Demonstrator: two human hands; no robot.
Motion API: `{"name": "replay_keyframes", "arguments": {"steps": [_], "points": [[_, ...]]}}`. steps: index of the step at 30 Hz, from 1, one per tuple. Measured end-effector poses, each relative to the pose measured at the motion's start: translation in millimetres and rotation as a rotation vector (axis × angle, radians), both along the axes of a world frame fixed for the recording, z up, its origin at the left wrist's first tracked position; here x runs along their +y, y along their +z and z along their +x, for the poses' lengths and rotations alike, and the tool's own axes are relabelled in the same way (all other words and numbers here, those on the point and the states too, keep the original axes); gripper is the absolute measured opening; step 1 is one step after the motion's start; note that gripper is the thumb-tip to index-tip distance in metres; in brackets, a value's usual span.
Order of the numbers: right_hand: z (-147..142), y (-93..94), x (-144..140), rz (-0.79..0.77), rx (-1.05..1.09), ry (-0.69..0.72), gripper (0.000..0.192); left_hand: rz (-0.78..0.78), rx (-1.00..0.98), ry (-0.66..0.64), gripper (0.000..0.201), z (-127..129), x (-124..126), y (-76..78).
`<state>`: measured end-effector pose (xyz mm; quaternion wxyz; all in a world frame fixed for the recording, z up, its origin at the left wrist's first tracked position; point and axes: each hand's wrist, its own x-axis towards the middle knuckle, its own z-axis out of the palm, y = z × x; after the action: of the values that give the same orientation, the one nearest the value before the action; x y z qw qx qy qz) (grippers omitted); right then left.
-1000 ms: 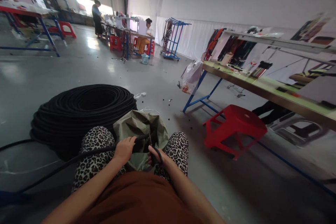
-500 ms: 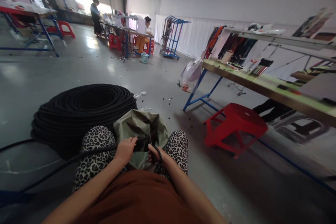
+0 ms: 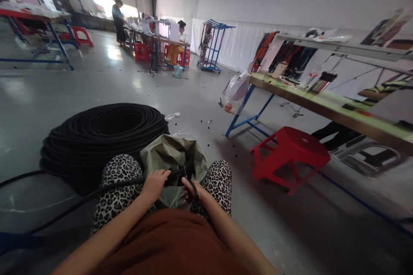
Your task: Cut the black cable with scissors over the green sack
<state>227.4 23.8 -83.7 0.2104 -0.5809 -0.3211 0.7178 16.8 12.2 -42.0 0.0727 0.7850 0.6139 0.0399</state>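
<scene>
Evidently the left hand [image 3: 154, 184] gripped the black hose [image 3: 97, 192] over the green bag [image 3: 172, 157] between the knees, while the right hand [image 3: 190, 191] held scissors [image 3: 190, 184]. Fingers sat close beside the blades, so a slip risked a cut, and the taut hose trailing left from the coil [image 3: 103, 135] could have jerked free.

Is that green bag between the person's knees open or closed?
Open. The green bag has its mouth spread wide between the knees, with a dark gap showing inside, just beyond the left hand and right hand.
</scene>
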Motion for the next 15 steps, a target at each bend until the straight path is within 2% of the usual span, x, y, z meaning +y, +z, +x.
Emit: {"name": "replay_keyframes", "arguments": {"steps": [3,9,15], "points": [[-0.1,1.3,0.1,-0.003,-0.079,0.028,0.051,0.007,-0.012,0.006,0.042,-0.5,1.4,-2.0],[0.6,2.6,-1.4,0.152,-0.214,0.044,0.056,0.035,-0.048,0.010,0.039,-1.0,2.6,-6.7],[1.6,-1.3,-0.5,0.166,-0.235,0.034,0.058,0.073,0.001,0.003,0.050,-9.0,-1.1,-10.7]]}}
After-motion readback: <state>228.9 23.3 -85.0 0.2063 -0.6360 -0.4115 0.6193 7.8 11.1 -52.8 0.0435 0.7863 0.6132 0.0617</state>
